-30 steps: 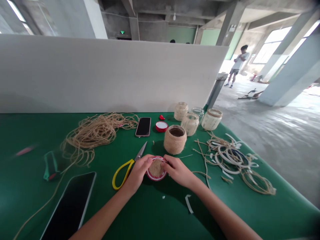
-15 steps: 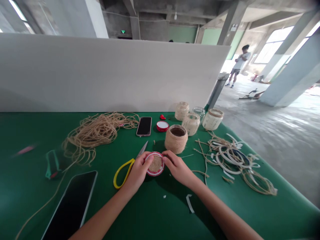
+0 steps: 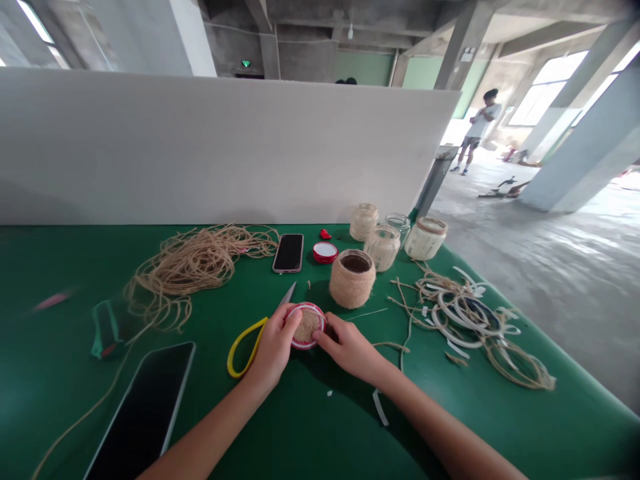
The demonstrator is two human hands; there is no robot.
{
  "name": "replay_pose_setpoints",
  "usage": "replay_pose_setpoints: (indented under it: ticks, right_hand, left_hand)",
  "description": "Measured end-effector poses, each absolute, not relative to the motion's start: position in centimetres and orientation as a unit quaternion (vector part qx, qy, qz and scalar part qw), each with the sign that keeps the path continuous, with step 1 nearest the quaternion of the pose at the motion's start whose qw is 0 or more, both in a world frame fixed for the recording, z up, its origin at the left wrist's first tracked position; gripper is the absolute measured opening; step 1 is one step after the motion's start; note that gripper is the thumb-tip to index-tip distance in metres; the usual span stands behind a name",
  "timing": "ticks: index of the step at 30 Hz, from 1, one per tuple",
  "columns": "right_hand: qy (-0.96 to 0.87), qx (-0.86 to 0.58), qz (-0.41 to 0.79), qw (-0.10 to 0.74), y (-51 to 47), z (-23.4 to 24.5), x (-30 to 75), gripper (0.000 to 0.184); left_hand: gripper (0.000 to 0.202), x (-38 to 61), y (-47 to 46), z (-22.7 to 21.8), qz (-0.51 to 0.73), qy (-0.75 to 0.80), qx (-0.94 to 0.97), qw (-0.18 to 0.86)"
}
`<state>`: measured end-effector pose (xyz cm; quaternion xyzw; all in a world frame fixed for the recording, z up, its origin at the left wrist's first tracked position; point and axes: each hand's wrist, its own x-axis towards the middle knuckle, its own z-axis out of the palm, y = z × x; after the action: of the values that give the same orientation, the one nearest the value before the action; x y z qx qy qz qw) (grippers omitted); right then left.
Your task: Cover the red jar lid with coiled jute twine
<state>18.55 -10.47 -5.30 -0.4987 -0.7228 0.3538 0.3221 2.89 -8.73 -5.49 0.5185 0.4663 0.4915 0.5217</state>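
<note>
1. As the left hand (image 3: 271, 350) and right hand (image 3: 349, 350) grasp its rim with their fingers, a red-rimmed jar lid (image 3: 306, 325) sits between them, its top covered in coiled twine (image 3: 306, 325).
2. A twine-wrapped jar (image 3: 351, 280) stands just beyond; a second red lid (image 3: 325, 252) shows a bare white top.
3. Yellow-handled scissors (image 3: 249, 347) lie just beside the left hand, and the lid is well inside the edges of the green table (image 3: 525, 427).

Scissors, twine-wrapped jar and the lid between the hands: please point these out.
Yellow-handled scissors (image 3: 242, 338): head view, on the yellow handle loop.
Twine-wrapped jar (image 3: 351, 288): head view, on the twine wall.
Red-rimmed lid (image 3: 306, 305): head view, on the red rim.
</note>
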Motion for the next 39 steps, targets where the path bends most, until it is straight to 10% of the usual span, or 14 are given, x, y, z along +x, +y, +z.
replay_pose_setpoints:
  ticks: [12,39]
  right_hand:
    - [-0.638,-0.508,0.398,0.42,-9.6,-5.5,19.1,0.006]
    - [-0.759,-0.517,0.217,0.33,-10.5,-3.5,19.6,0.022]
  left_hand:
    - [0.027,3.2,-8.8,-4.9,0.434,0.421,0.469,0.643]
    - [0.027,3.2,-8.8,-4.9,0.434,0.464,0.533,0.56]
